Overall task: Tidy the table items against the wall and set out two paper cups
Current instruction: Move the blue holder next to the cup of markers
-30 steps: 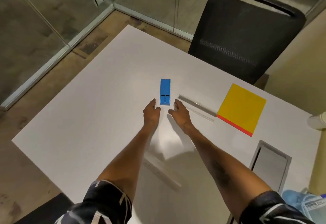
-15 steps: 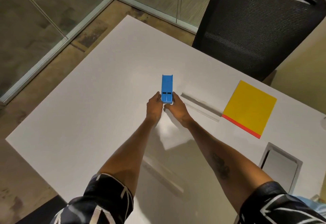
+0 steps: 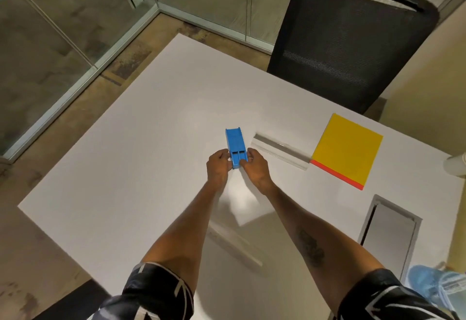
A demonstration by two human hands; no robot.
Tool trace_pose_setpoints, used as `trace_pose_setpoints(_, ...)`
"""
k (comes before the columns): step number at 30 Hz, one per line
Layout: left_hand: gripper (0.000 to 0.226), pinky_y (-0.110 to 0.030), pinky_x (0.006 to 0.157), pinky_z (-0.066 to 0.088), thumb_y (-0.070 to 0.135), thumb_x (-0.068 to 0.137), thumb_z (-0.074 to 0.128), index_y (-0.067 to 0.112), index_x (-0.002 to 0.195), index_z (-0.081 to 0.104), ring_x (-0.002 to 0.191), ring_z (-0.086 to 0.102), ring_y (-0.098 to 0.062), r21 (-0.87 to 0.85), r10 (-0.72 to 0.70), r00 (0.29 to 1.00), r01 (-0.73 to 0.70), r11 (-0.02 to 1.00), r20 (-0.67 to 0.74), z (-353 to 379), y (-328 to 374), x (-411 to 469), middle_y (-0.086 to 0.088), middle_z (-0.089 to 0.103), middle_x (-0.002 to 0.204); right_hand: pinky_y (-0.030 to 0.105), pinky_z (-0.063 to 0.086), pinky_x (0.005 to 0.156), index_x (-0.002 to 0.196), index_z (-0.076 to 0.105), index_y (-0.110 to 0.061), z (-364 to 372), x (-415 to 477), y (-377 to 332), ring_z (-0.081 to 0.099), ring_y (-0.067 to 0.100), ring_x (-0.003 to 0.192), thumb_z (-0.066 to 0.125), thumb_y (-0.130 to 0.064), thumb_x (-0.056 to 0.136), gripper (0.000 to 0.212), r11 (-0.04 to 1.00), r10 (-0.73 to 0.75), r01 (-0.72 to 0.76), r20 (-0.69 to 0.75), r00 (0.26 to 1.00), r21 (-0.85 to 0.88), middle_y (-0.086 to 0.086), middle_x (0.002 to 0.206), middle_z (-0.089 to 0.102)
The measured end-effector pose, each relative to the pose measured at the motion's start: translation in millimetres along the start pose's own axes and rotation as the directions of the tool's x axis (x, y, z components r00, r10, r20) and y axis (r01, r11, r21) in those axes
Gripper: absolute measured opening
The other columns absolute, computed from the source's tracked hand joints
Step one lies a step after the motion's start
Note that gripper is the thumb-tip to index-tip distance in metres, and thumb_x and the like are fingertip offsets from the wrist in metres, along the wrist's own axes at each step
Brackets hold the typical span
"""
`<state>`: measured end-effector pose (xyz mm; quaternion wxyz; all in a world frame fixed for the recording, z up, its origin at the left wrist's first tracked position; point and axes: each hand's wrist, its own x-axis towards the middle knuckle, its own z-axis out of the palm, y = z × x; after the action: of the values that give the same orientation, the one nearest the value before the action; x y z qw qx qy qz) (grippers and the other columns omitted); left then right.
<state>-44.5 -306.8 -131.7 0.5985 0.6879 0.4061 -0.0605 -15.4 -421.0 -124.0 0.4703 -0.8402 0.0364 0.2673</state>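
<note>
- The blue box (image 3: 235,147) is lying near the middle of the white surface (image 3: 126,181), with its long side pointing away from the person.
- The left grip (image 3: 219,168) is pinching the near end of the box from the left side, with its fingers curled against the edge.
- The right grip (image 3: 256,168) is pinching the same end from the right side, with the thumb lying on the near corner of the box.
- I cannot tell whether the box is resting on the surface or being lifted a little.
- A clear strip (image 3: 280,150) is lying just to the right of the box, apart from it, and is running slanted toward the pad (image 3: 346,148).
- The pad, yellow with a red near edge, is lying flat further to the right.
- A grey hatch (image 3: 389,234) is sitting in the surface, nearer to the person than the pad.
- A white cup (image 3: 456,165) is showing only partly at the right edge of the view.
- A black chair (image 3: 353,42) is standing at the far side of the surface.
- A light blue bag (image 3: 433,287) is showing at the bottom right corner.
</note>
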Motion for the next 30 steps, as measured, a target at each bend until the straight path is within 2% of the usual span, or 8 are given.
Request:
trace_pose_setpoints(2, 0.027, -0.004, 0.042, 0.042, 0.014, 0.099, 0.045, 0.011, 0.086, 0.068, 0.063, 0.064, -0.011, 0.01, -0.039, 0.999, 0.039, 0.999, 0.024, 1.0, -2.1, -9.8, -0.007, 0.068, 0.091, 0.03, 0.046, 0.073, 0.097, 0.051, -0.01, -1.3, -8.0, 3.6, 0.056, 0.02, 0.088, 0.059, -0.015, 0.093, 0.01, 0.997, 0.002, -0.003, -0.004, 1.0, -0.074, 0.005, 0.096, 0.057)
trace_pose_setpoints(4, 0.033, -0.01, 0.046, 0.045, 0.028, 0.101, 0.046, 0.016, 0.075, 0.063, 0.056, 0.062, -0.01, 0.008, -0.103, 0.994, 0.102, 0.995, 0.031, 3.1, -3.1, -22.3, -0.005, 0.068, 0.082, 0.029, 0.042, 0.067, 0.092, 0.051, -0.007, -3.1, -18.1, 6.8, 0.054, 0.02, 0.081, 0.063, -0.019, 0.092, 0.017, 0.99, 0.008, -0.009, -0.006, 1.0, -0.138, 0.008, 0.091, 0.056)
trace_pose_setpoints(8, 0.045, -0.025, 0.071, 0.051, 0.045, 0.103, 0.039, 0.016, 0.078, 0.064, 0.066, 0.064, -0.02, -0.012, -0.158, 0.985, 0.159, 0.987, 0.068, 12.0, -8.0, -46.4, -0.007, 0.069, 0.083, 0.031, 0.048, 0.069, 0.105, 0.063, 0.005, -7.2, -37.5, 17.7, 0.066, 0.032, 0.09, 0.068, -0.02, 0.088, 0.03, 0.988, 0.058, -0.058, -0.008, 0.998, -0.145, 0.02, 0.106, 0.065)
trace_pose_setpoints(12, 0.051, -0.022, 0.063, 0.046, 0.051, 0.102, 0.037, 0.011, 0.085, 0.064, 0.065, 0.059, -0.017, -0.01, -0.177, 0.981, 0.179, 0.984, 0.078, 20.9, -14.3, -77.5, -0.009, 0.066, 0.083, 0.028, 0.046, 0.067, 0.104, 0.065, 0.004, -11.2, -58.3, 29.0, 0.061, 0.027, 0.083, 0.068, -0.023, 0.086, 0.032, 0.987, 0.132, -0.135, -0.038, 0.991, -0.092, 0.025, 0.109, 0.065)
trace_pose_setpoints(19, 0.064, -0.017, 0.056, 0.044, 0.056, 0.102, 0.032, 0.007, 0.105, 0.073, 0.063, 0.059, -0.012, 0.028, -0.162, 0.979, 0.159, 0.987, 0.122, 41.0, -16.1, -129.6, -0.009, 0.068, 0.086, 0.039, 0.057, 0.08, 0.112, 0.059, 0.002, -34.7, -99.6, 48.0, 0.066, 0.032, 0.099, 0.07, -0.031, 0.086, 0.043, 0.974, 0.191, -0.204, -0.127, 0.973, -0.097, 0.02, 0.112, 0.063)
trace_pose_setpoints(24, 0.056, -0.017, 0.054, 0.043, 0.055, 0.101, 0.034, 0.015, 0.095, 0.071, 0.061, 0.058, -0.01, 0.085, -0.143, 0.973, 0.13, 0.988, 0.179, 70.7, -7.0, -161.0, -0.005, 0.068, 0.083, 0.039, 0.058, 0.079, 0.114, 0.055, -0.005, -68.5, -125.2, 60.9, 0.064, 0.027, 0.099, 0.07, -0.038, 0.086, 0.046, 0.965, 0.215, -0.245, -0.243, 0.946, -0.098, 0.013, 0.112, 0.058)
trace_pose_setpoints(27, 0.048, -0.021, 0.06, 0.044, 0.052, 0.102, 0.036, 0.019, 0.085, 0.067, 0.063, 0.058, -0.011, 0.147, -0.113, 0.965, 0.079, 0.986, 0.238, 93.7, -0.7, -174.0, 0.001, 0.067, 0.075, 0.036, 0.056, 0.075, 0.113, 0.054, -0.006, -96.2, -134.7, 69.0, 0.063, 0.026, 0.097, 0.07, -0.038, 0.084, 0.046, 0.957, 0.223, -0.267, -0.299, 0.928, -0.114, 0.012, 0.111, 0.055)
trace_pose_setpoints(30, 0.042, -0.027, 0.069, 0.045, 0.046, 0.101, 0.04, 0.017, 0.084, 0.064, 0.074, 0.059, -0.018, 0.21, -0.065, 0.933, -0.011, 0.978, 0.354, 120.9, 5.0, -185.2, -0.005, 0.068, 0.083, 0.035, 0.055, 0.074, 0.112, 0.054, -0.006, -127.5, -141.4, 80.6, 0.063, 0.026, 0.095, 0.071, -0.036, 0.083, 0.046, 0.954, 0.232, -0.282, -0.355, 0.906, -0.097, 0.012, 0.109, 0.057)
